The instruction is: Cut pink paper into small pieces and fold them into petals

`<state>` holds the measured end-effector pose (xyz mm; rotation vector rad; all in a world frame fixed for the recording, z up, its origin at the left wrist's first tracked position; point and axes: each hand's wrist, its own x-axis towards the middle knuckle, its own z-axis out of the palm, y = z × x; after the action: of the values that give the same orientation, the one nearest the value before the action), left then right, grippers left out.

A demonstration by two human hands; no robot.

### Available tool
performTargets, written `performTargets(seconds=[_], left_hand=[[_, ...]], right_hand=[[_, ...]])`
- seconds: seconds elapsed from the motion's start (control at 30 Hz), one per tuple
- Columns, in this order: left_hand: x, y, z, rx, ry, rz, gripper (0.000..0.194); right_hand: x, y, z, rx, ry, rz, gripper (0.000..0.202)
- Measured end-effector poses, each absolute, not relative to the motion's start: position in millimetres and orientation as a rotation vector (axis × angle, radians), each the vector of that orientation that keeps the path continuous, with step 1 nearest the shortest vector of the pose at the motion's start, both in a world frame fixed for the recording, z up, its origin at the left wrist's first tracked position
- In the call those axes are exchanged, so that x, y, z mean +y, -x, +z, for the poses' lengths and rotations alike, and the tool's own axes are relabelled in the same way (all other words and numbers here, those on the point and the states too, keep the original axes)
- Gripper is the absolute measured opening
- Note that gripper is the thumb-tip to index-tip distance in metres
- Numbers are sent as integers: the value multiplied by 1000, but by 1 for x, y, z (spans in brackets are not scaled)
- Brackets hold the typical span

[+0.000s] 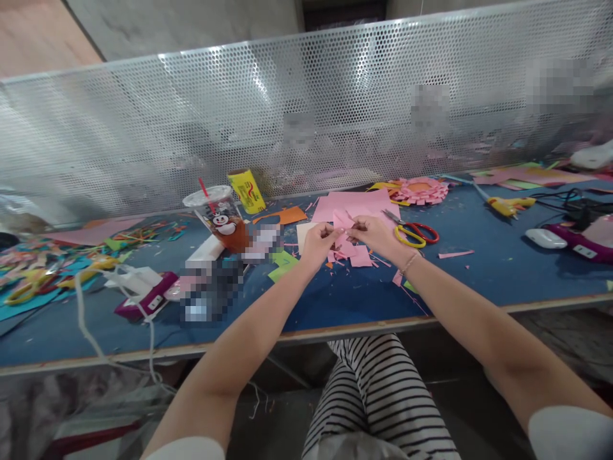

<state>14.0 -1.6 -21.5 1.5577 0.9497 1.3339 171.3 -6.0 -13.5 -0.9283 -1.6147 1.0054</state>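
Observation:
A small pink paper piece (341, 221) is held up between my two hands, above the blue table. My left hand (319, 241) pinches its left side, and my right hand (371, 232) pinches its right side, with the fingertips close together. Behind them a larger pink sheet (325, 204) lies flat. Small pink scraps (360, 256) are scattered just below my fingers. Scissors (421, 234) with red and yellow handles rest right beside my right hand. A green paper piece (282, 265) lies to the left of my left hand.
A plastic cup with a straw (227, 223) and a yellow packet (247, 191) stand at the back left. A fringed pink paper ring (421, 191) and a yellow glue gun (508, 206) lie to the right. Purple power strips (146, 297) sit on the table. A perforated metal screen (335, 96) runs behind.

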Motion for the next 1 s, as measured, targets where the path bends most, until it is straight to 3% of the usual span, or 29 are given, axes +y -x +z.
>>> performTargets(seconds=[0.27,0.67,1.0], left_hand=[[-6,-17,-20,957,-1490,1325,33],[-2,-14,-19,923,-1504,1378,29],[-5,-15,-17,859,-1341,1352,31]], right_hand=[[-4,-172,-16,-1684,1001,744,43],[-10,-173,-12,-1692,974,849,26],[-10,-173,-12,-1734,954,831,24]])
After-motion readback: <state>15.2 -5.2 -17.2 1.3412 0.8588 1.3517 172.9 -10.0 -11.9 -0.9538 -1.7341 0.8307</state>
